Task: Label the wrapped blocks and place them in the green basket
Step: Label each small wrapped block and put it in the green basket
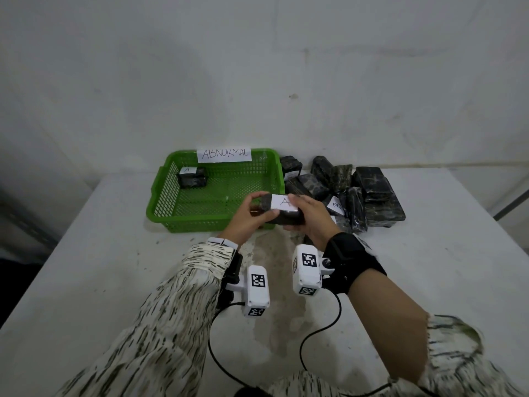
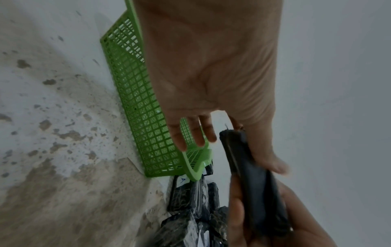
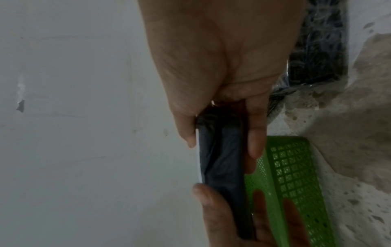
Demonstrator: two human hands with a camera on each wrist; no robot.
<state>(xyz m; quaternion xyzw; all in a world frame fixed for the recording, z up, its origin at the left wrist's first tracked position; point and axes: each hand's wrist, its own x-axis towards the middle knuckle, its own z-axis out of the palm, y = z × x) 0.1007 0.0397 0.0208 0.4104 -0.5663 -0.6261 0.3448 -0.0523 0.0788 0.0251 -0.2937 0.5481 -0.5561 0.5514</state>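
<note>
the block is dark, film-wrapped and oblong, with a white label marked "a" on top, held in the air just over the near right corner of the green basket. the left hand pinches its left end, thumb above and fingers below, and the right hand grips the right end the same way. another labelled block lies in the basket's far left corner, and a pile sits on the worktop to the basket's right.

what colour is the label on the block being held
White, with a handwritten letter A, on the dark wrapped block; the label shows best in the head view.
</note>
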